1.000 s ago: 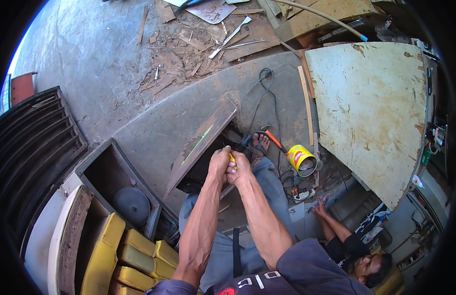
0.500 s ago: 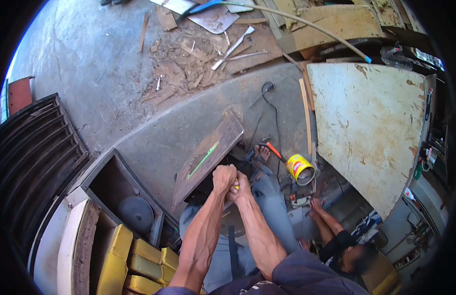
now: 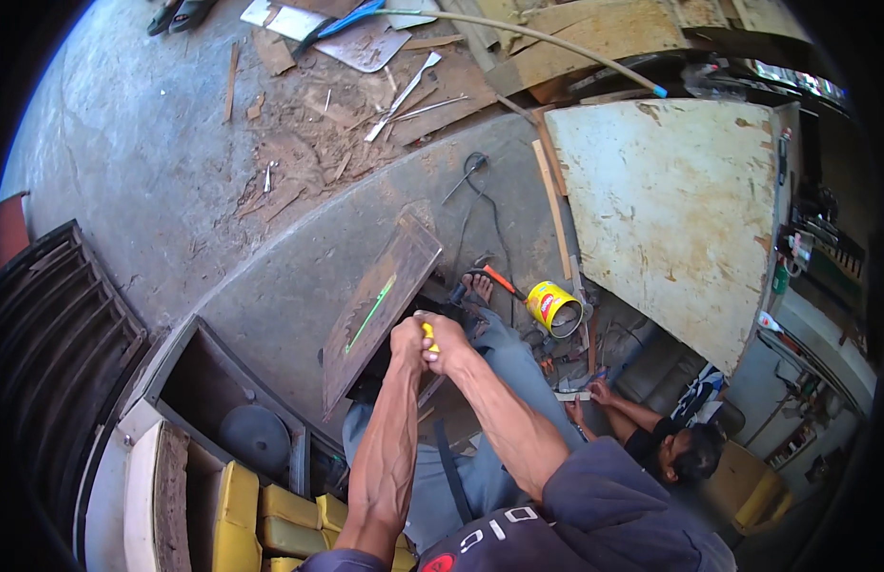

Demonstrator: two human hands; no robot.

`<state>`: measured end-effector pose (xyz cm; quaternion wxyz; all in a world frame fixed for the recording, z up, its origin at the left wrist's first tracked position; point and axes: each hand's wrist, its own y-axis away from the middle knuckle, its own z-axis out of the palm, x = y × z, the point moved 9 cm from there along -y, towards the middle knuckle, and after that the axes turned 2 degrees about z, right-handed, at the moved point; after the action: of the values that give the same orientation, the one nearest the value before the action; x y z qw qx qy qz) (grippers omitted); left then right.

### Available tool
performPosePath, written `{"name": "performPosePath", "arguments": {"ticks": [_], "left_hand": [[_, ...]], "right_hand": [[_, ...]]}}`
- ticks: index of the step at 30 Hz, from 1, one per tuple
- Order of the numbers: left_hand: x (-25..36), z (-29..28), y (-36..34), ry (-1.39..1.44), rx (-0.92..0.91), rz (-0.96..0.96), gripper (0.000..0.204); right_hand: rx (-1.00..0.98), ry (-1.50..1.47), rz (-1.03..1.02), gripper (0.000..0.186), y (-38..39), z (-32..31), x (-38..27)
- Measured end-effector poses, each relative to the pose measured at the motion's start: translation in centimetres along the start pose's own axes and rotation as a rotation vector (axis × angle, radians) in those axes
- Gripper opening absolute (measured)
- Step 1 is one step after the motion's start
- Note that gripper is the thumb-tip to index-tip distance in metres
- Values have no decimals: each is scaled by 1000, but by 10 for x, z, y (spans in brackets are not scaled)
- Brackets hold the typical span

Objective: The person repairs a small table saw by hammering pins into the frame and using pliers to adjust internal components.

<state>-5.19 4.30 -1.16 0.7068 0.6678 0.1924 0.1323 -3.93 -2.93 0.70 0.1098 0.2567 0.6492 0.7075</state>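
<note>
My left hand and my right hand are closed and pressed together at the near edge of a brown wooden panel. Between them shows a small yellow handle, gripped by the right hand; the tool's other end is hidden. What the left fingers wrap round is covered by the hand itself. The panel stands tilted before my knees, with a bright green strip along its face.
Right of my foot lie an orange-handled hammer and a yellow can on its side. A co-worker's hands hold a pale piece at lower right. Left stands an open cabinet frame; a worn white panel is at right.
The view has shifted, moving the scene leftward. My hands stay together, and more of the yellow handle shows. The co-worker's hands now hold up the pale piece.
</note>
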Motion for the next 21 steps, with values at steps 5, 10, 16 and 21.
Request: {"name": "performPosePath", "arguments": {"ticks": [5, 10, 16, 21], "left_hand": [[-31, 60, 8, 917, -434, 46, 43], [-31, 84, -3, 1120, -1338, 275, 52], [-32, -22, 7, 7, -64, 531, 36], [-41, -7, 39, -534, 54, 932, 28]], "right_hand": [[485, 1137, -439, 24, 18, -4, -48], [366, 1566, -406, 34, 57, 25, -55], [25, 1032, -561, 40, 128, -63, -60], [697, 1025, -974, 48, 6, -283, -166]]}}
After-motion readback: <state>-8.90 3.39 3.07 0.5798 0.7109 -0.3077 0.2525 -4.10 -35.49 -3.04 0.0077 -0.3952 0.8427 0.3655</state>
